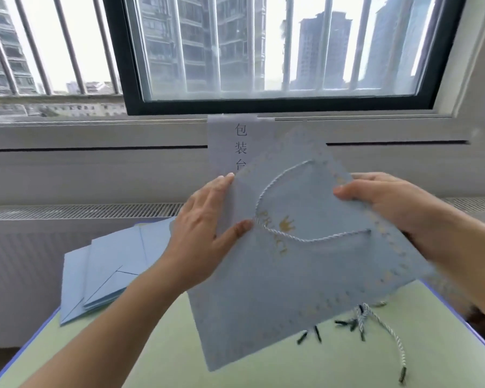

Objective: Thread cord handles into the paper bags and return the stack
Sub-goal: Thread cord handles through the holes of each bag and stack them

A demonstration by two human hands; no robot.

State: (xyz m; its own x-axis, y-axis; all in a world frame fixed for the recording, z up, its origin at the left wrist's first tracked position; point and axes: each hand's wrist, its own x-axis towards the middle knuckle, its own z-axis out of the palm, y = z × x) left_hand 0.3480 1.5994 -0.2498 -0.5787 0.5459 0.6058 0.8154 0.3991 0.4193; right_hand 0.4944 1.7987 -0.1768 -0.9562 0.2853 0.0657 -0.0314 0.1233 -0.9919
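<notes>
1. Writing: a white paper sign (230, 144) taped below the window sill (95, 127) reads 包装台, top to bottom; the last character is partly hidden by the bag.
2. Writing on the paper bag (277, 270): gold letters running along a slant beside a gold crown mark; blurred, only "P" at the start is legible. A gold dotted border follows the bag's edges.
3. Paper bag: pale blue, flat, tilted, held in the air above the counter (151, 345), in front of the sign.
4. A white twisted cord handle (305, 239) loops across the bag's face, both ends meeting the paper.
5. Left hand (205, 231): thumb on the bag's front at its left edge, fingers behind; it pinches the bag.
6. Right hand (389, 208): fingers curled over the bag's right edge, gripping it.
7. Stack of blue paper bags (104, 275): lying fanned on the far left of the pale green counter.
8. Loose cords (375, 323) with dark tips lie on the counter at near right, just below the held bag.
</notes>
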